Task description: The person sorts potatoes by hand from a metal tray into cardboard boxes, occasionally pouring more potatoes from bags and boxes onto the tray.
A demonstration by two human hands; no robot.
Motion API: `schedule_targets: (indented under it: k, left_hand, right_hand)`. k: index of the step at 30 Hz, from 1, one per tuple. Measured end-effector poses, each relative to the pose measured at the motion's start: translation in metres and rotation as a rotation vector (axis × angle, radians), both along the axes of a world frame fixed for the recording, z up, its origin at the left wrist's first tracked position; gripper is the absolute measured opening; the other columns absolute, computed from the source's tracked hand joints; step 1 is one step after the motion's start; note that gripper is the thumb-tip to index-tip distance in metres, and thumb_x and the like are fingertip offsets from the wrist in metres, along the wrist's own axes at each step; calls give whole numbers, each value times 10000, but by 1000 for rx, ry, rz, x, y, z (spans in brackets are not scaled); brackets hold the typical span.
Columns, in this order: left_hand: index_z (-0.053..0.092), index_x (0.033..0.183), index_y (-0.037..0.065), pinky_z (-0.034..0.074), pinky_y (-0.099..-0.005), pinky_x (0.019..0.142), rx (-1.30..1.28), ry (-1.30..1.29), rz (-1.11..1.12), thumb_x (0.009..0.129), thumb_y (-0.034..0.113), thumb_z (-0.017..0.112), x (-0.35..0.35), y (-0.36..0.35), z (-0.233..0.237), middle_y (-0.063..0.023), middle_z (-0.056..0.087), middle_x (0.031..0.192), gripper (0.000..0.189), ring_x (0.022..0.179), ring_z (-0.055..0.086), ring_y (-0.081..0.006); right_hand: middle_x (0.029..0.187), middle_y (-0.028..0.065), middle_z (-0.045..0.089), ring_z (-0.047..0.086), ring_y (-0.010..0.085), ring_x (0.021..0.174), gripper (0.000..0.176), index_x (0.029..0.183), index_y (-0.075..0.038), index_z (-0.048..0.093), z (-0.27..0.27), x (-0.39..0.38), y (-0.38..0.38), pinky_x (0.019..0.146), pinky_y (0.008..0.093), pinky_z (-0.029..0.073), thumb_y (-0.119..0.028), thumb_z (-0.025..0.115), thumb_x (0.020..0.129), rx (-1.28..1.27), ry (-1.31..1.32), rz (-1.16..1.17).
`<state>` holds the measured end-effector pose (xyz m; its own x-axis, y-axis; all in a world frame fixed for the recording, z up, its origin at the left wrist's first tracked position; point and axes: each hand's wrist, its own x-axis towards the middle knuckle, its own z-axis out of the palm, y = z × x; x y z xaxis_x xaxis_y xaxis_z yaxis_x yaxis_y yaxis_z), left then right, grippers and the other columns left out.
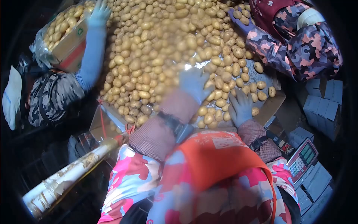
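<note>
Many potatoes (138, 48) lie heaped on a metal-topped table (266, 76) in front of me. My left hand (194, 84), in a pale blue-grey glove, reaches in at the lower middle of the heap. Its fingers are spread and nothing shows in its grip. It is slightly blurred, and what lies under the palm is hidden. Nearer the table's front edge, my right hand (241, 107) wears a similar glove. Its fingers stretch forward among the loose potatoes and touch them, with none held that I can see.
At upper left, a co-worker's gloved hand (99, 16) is at a cardboard box (69, 56) of potatoes. Another co-worker's purple-gloved hand (242, 22) holds potatoes at upper right. A taped white pole (71, 171) stands lower left. A scale display (302, 160) and stacked boxes (322, 112) are right.
</note>
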<state>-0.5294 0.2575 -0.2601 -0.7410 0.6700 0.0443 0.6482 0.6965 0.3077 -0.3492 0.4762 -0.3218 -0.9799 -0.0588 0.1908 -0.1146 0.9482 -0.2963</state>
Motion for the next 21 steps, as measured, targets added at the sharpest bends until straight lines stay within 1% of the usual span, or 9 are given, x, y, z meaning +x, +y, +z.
schedule_targets:
  k: [5,9,11,12,15,16,18,20,21]
  left_hand:
    - [671,1089,82,457,-486,832,257,86,-163,829,325,706,62,-8,-3,-127,615,1119,358,1079,586,-319]
    - [659,1156,128,505,-503,841,272,-28,-161,812,243,717,82,-40,-12,-165,612,1206,367,1040,624,-369]
    - [662,1159,127,526,-496,811,245,-131,-144,812,209,718,91,-63,-10,-184,610,1211,360,994,640,-389]
    - [665,1164,130,532,-493,791,241,-112,-138,812,205,720,99,-75,-8,-188,612,1212,364,970,645,-391]
    - [670,1184,140,541,-486,762,228,-73,-82,814,210,724,114,-98,-7,-195,616,1214,380,936,651,-391]
    - [670,1195,144,537,-485,771,212,-80,-36,816,225,724,117,-103,-11,-195,616,1215,391,950,648,-385]
    - [666,1183,139,515,-492,793,217,-33,-4,812,237,722,119,-105,-14,-178,623,1170,388,958,638,-370]
    - [658,1138,123,478,-508,816,257,65,-11,798,230,716,114,-100,-19,-144,635,1081,361,944,625,-350]
    - [660,1135,132,470,-507,834,239,70,-37,792,246,715,107,-102,-16,-130,641,1088,365,954,625,-337]
  right_hand:
    - [1396,228,504,480,415,1307,520,1316,-32,595,-13,4,5,1084,625,313,-198,660,827,-16,47,18]
    - [1393,219,507,477,402,1315,499,1302,-47,610,-10,4,5,1084,634,305,-213,668,835,-14,33,8]
    - [1387,212,523,496,396,1298,484,1302,-53,616,-5,2,6,1080,597,338,-187,668,840,-38,32,7]
    - [1384,209,531,506,393,1290,477,1301,-57,619,-5,3,6,1078,579,355,-175,668,842,-49,31,4]
    - [1379,198,557,549,385,1241,476,1311,-52,619,-7,-6,19,1068,514,409,-125,659,843,-369,-33,-121]
    - [1369,193,568,560,388,1218,472,1312,-64,622,-8,-14,20,1055,499,428,-107,653,844,-296,66,-118]
    - [1350,182,591,583,393,1173,471,1315,-89,630,31,-56,6,1028,469,466,-70,640,845,-145,269,-117]
    - [1319,162,607,590,387,1154,471,1314,-137,640,9,-93,12,1013,474,478,-71,646,847,-89,145,59]
    - [1304,153,615,594,383,1144,473,1313,-161,645,3,-105,10,1006,476,485,-72,649,849,-64,82,154]
